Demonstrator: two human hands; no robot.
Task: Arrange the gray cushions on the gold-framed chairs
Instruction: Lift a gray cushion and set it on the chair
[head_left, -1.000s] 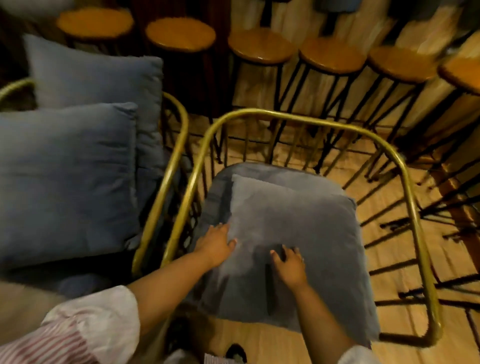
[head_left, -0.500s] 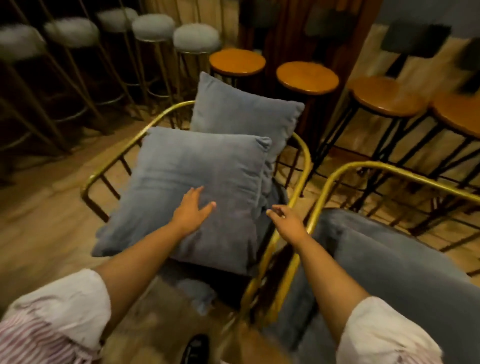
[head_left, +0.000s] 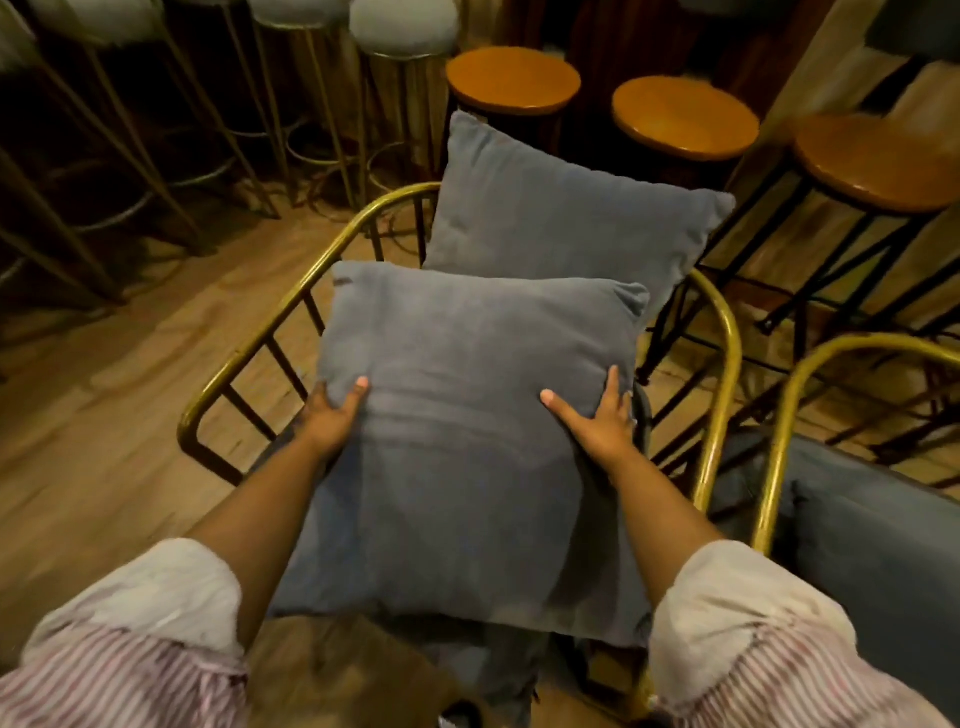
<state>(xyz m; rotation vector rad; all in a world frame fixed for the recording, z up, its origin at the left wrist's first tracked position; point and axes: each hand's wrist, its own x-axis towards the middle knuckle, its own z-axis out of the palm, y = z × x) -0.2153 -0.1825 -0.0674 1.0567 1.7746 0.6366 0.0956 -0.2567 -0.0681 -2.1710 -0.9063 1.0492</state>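
I see left hand (head_left: 332, 415) | right hand (head_left: 602, 423) | each grip clasps front cushion (head_left: 467, 441) edges; rear cushion (head_left: 561, 208) upright on gold-framed chair (head_left: 291, 306)

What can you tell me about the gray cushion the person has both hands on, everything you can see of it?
The nearer square gray velvety cushion looks soft and plump, with pointed corners and faint creases across its middle. It lies tilted over the seat of the left gold-framed chair, its far edge overlapping a second gray cushion propped against the chair's back. The left hand grips its left edge, thumb on top; the right hand grips its right edge, fingers spread on the fabric.
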